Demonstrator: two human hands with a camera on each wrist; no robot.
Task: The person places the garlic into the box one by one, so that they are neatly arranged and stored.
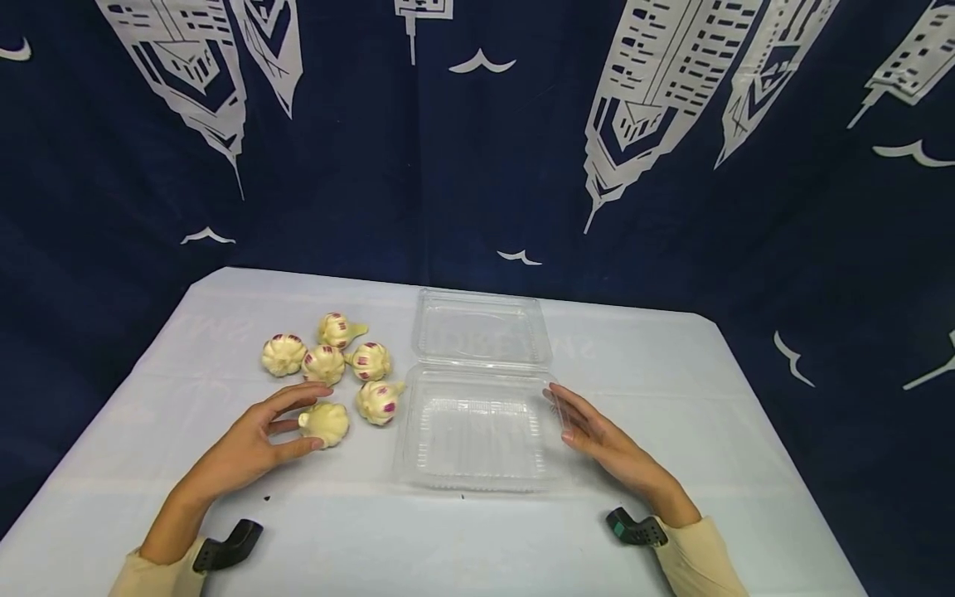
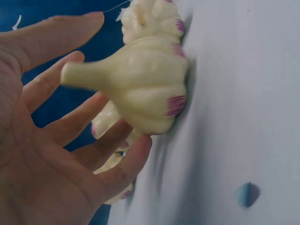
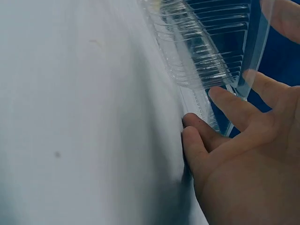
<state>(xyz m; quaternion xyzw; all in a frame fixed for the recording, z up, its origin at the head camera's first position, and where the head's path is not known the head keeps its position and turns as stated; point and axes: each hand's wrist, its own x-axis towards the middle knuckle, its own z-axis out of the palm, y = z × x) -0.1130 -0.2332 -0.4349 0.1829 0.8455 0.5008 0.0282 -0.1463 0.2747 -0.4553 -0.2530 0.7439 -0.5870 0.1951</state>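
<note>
My left hand (image 1: 257, 444) reaches around the nearest garlic bulb (image 1: 325, 424), thumb on its near side and fingers on the far side. In the left wrist view the bulb (image 2: 147, 84) has its stem toward the palm; the fingers (image 2: 115, 176) are spread and loosely bent, and firm contact cannot be told. The clear plastic box (image 1: 477, 431) lies with its lid folded back. At its right edge is my right hand (image 1: 615, 448), fingers extended; in the right wrist view this hand (image 3: 248, 154) has fingertips beside the box wall (image 3: 206, 51).
Several other garlic bulbs (image 1: 324, 365) lie behind and right of my left hand. The lid (image 1: 481, 330) rests flat behind the box on the white tabletop (image 1: 656, 365). A dark blue printed cloth (image 1: 462, 182) hangs behind the table.
</note>
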